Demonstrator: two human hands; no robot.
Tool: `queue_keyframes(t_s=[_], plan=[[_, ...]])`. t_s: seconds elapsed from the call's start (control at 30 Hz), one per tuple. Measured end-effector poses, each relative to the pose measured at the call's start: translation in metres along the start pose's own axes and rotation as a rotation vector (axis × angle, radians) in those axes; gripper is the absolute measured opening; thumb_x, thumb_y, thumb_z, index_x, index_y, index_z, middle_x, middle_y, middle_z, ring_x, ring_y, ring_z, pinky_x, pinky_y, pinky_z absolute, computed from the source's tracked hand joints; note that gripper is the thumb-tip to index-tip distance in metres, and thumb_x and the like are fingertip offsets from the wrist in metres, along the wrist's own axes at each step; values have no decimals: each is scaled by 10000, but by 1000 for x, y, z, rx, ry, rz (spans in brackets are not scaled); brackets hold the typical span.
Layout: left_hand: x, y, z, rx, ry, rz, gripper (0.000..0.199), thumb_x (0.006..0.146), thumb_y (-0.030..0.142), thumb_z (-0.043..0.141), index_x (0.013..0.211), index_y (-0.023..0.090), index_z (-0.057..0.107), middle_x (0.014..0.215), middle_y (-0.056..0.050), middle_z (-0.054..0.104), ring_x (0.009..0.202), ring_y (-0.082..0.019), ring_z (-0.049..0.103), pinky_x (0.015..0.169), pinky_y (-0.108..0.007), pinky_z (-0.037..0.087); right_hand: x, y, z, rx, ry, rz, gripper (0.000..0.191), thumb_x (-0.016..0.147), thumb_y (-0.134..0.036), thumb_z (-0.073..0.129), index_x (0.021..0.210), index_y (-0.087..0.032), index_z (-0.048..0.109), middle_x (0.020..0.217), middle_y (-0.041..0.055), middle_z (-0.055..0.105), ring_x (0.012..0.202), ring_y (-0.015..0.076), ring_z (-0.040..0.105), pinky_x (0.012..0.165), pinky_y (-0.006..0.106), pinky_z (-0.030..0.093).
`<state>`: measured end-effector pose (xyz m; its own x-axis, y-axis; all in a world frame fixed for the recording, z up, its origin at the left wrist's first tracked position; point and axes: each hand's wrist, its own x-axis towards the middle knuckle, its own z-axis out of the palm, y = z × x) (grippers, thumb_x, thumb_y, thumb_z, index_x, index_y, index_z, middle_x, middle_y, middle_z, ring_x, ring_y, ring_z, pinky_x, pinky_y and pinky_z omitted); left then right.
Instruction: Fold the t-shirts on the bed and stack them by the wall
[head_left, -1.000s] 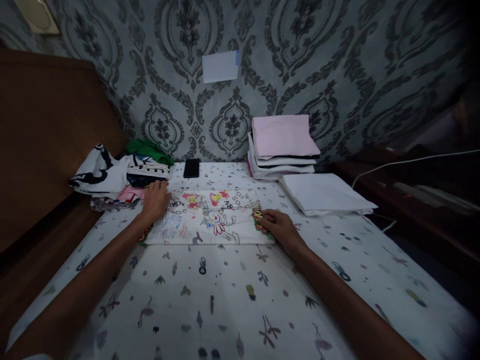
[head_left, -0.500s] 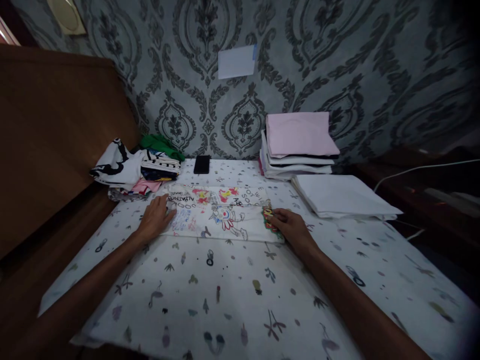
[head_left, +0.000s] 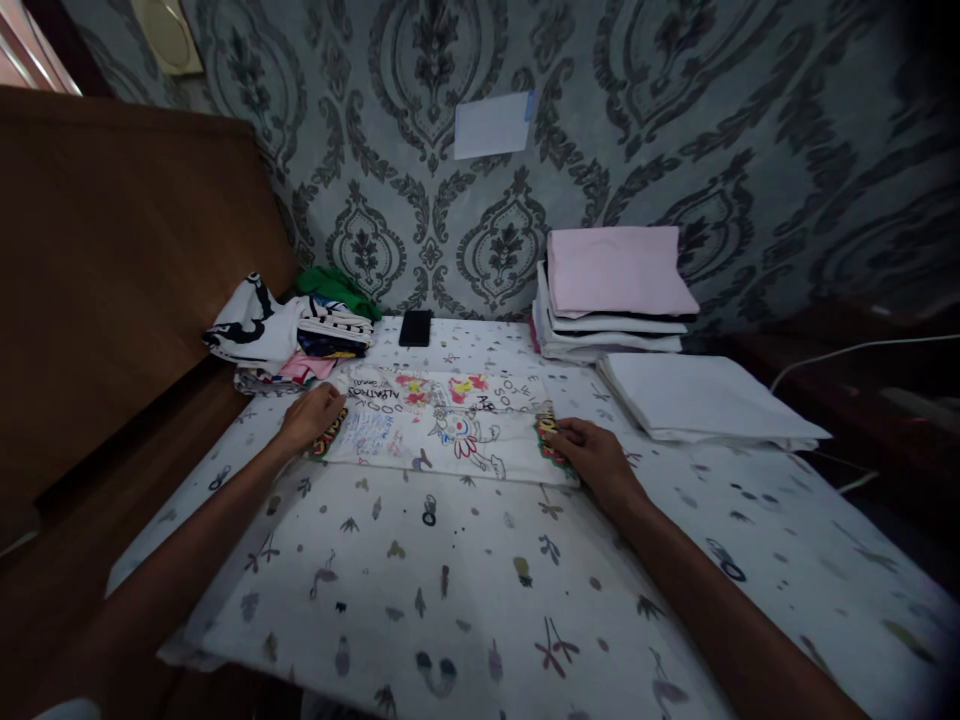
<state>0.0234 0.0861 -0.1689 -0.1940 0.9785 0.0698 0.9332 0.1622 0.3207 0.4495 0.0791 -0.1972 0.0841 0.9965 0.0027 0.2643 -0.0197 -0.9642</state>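
Observation:
A folded white printed shirt (head_left: 450,425) lies as a long flat strip across the bed-like surface in front of me. It carries cartoon drawings, black lettering and colourful patches at both ends. At its left end, my left hand (head_left: 311,417) is closed with thumb and fingers on the edge, just above a red, yellow and green patch. My right hand (head_left: 596,460) pinches the right end beside a similar patch. Both ends rest low on the patterned sheet (head_left: 465,560), and the fingertips partly cover the edges.
Crumpled and folded clothes (head_left: 262,335) are piled at the back left. A black phone-like object (head_left: 415,328) lies near the wall. At the back right stands a stack of folded garments, pink on top (head_left: 619,270), with a white folded cloth (head_left: 709,395) in front. A wooden panel (head_left: 135,260) borders the left.
The left hand has shifted at the shirt's left end, and the colourful patch there now shows flat. My right hand keeps its hold. The whole view has moved slightly.

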Motion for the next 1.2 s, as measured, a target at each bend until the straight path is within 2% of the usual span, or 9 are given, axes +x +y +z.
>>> queue_keyframes(t_s=[0.17, 0.27, 0.4, 0.5, 0.6, 0.7, 0.83, 1.1, 1.2], plan=[[20, 17, 2, 88, -36, 6, 268, 875, 434, 515, 883, 190, 626, 908, -105, 710, 865, -277, 645, 664, -311, 391, -2, 0, 1, 9, 5, -11, 371, 608, -496, 802, 762, -176, 692, 604, 4, 658, 547, 135, 556, 504, 238, 419], [23, 23, 3, 203, 41, 55, 273, 866, 403, 518, 990, 178, 609, 1000, -143, 699, 932, -321, 641, 709, -351, 432, 0, 3, 0, -4, 37, -12, 285, 622, -419, 783, 733, -181, 671, 543, -27, 606, 525, 125, 529, 498, 229, 393], [7, 46, 7, 271, 202, 304, 363, 897, 354, 454, 1167, 131, 554, 1100, -186, 640, 1039, -356, 598, 828, -429, 464, 2, 7, -2, 10, 40, 7, 238, 684, -313, 740, 869, -175, 682, 560, -39, 614, 524, 117, 542, 505, 216, 394], [-13, 76, 16, 144, 168, 536, 328, 936, 345, 395, 1131, 150, 574, 1042, -145, 628, 1010, -314, 586, 874, -432, 470, 1, 6, -3, -57, 42, -12, 282, 718, -232, 697, 994, -176, 677, 584, -54, 608, 540, 114, 561, 536, 212, 421], [-28, 102, 32, 14, 107, 755, 306, 967, 354, 380, 1101, 179, 591, 1052, -120, 625, 1021, -283, 569, 912, -430, 469, -1, 5, -3, -209, 112, -67, 339, 717, -172, 671, 1055, -197, 680, 632, -61, 603, 590, 116, 582, 573, 212, 429], [-32, 117, 45, -40, 55, 885, 318, 993, 379, 371, 1122, 193, 594, 1102, -111, 629, 1056, -269, 560, 938, -432, 466, -3, 3, -3, -309, 161, -106, 345, 735, -156, 644, 1074, -203, 681, 677, -51, 613, 626, 120, 593, 606, 220, 437], [-26, 121, 56, -59, -22, 916, 353, 1005, 412, 363, 1158, 197, 597, 1170, -112, 640, 1091, -257, 582, 975, -435, 470, -5, 0, -4, -354, 163, -88, 351, 738, -139, 635, 1083, -192, 678, 693, -41, 616, 637, 128, 591, 613, 229, 437], [-17, 116, 77, -18, -23, 885, 477, 1008, 470, 320, 1309, 216, 589, 1406, -122, 576, 1311, -281, 512, 1128, -511, 379, -5, -1, -6, -435, 158, -55, 341, 753, -117, 616, 1081, -192, 670, 698, -46, 614, 652, 134, 586, 637, 242, 440], [-19, 113, 77, -4, -33, 862, 513, 1015, 486, 294, 1357, 210, 559, 1463, -120, 535, 1368, -266, 466, 1162, -501, 341, -12, -5, -8, -584, 144, -97, 353, 815, -162, 604, 1163, -196, 646, 827, 2, 661, 752, 170, 624, 699, 273, 470]])
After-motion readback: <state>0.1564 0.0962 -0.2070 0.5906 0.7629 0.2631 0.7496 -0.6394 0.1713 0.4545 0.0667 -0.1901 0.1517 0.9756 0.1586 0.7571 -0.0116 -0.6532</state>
